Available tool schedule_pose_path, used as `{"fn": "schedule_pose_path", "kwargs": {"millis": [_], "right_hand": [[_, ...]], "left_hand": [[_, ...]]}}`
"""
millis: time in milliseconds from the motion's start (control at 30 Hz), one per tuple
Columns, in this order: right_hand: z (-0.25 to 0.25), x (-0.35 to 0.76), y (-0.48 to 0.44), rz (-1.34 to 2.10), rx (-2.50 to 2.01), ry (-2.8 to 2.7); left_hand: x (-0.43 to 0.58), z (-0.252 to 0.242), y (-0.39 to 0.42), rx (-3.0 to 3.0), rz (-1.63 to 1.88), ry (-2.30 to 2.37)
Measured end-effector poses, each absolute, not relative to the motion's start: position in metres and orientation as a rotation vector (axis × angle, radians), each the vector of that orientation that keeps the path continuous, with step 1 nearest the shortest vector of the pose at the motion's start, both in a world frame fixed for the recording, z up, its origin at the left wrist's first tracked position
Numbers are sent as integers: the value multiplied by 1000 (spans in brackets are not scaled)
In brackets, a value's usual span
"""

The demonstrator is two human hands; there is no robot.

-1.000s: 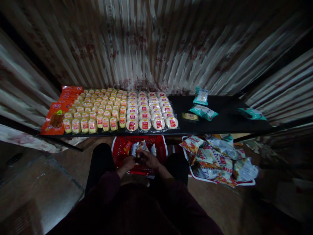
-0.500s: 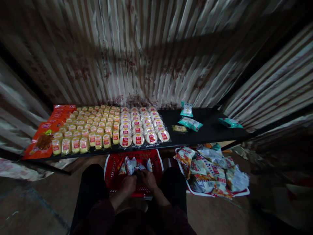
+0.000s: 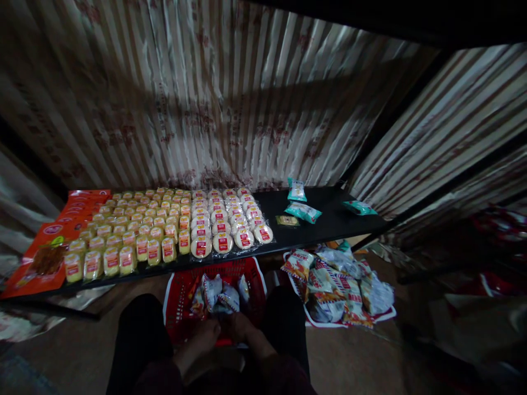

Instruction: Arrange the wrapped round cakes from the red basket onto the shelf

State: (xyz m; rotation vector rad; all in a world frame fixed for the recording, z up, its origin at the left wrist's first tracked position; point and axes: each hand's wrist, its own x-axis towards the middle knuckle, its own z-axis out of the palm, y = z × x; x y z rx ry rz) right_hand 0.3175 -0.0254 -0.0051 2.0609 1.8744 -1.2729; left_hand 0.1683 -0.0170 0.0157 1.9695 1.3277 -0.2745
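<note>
Low in the head view, my left hand (image 3: pixel 208 332) and my right hand (image 3: pixel 242 328) are close together over the near side of a red basket (image 3: pixel 257 285). Both look closed, with their fingers curled inward. A dark patch lies between them, and what they hold, if anything, is too dim to make out. Just beyond the fingers, several white-and-blue snack packets (image 3: pixel 212 289) lie inside the basket, with an orange-tinted packet (image 3: pixel 197 302) at their left.
A black shelf (image 3: pixel 329 222) carries orange bags (image 3: pixel 45 241), rows of yellow wrapped cakes (image 3: pixel 127 259), round white wrapped biscuits (image 3: pixel 223 242), a small yellowish packet (image 3: pixel 287 220) and teal packets (image 3: pixel 303 212). A second basket (image 3: pixel 341 325) at right is heaped with snack bags (image 3: pixel 298 263).
The view has shifted, so the shelf goods sit further left and the baskets have moved left. My hands have drawn slightly nearer to me, and more of the packets in the basket shows.
</note>
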Motion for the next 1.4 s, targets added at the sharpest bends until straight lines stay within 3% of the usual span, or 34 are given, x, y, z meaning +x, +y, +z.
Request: {"fn": "schedule_pose_path", "kwargs": {"millis": [100, 233, 333, 400, 533, 833, 1000, 1067, 1200, 1267, 1400], "right_hand": [[10, 319, -21, -1395, 2123, 2100], [50, 353, -3, -1318, 2869, 2457], [82, 392, 21, -830, 3433, 2346], [96, 417, 41, -372, 3574, 2287], [102, 449, 75, 117, 3350, 2309], [84, 460, 87, 169, 2999, 2390], [101, 446, 73, 349, 3043, 2654], [99, 427, 59, 269, 2944, 2838], [68, 378, 21, -383, 2628, 3024], [48, 357, 5, -666, 2572, 2973], [34, 339, -14, -884, 2667, 2689]], "left_hand": [[176, 29, -5, 1973, -224, 1371], [193, 59, 8, 2001, 97, 1364], [211, 82, 10, 2135, 336, 1204], [228, 95, 11, 2310, 483, 1100], [261, 109, 26, 2545, 659, 1159], [281, 93, 58, 2683, 639, 1241], [257, 63, 29, 2629, 722, 905], [240, 44, 14, 2551, 633, 856], [202, 10, -4, 2246, 184, 1203], [185, 2, -5, 2140, -16, 1250], [165, 4, -7, 2089, -99, 1294]]}}
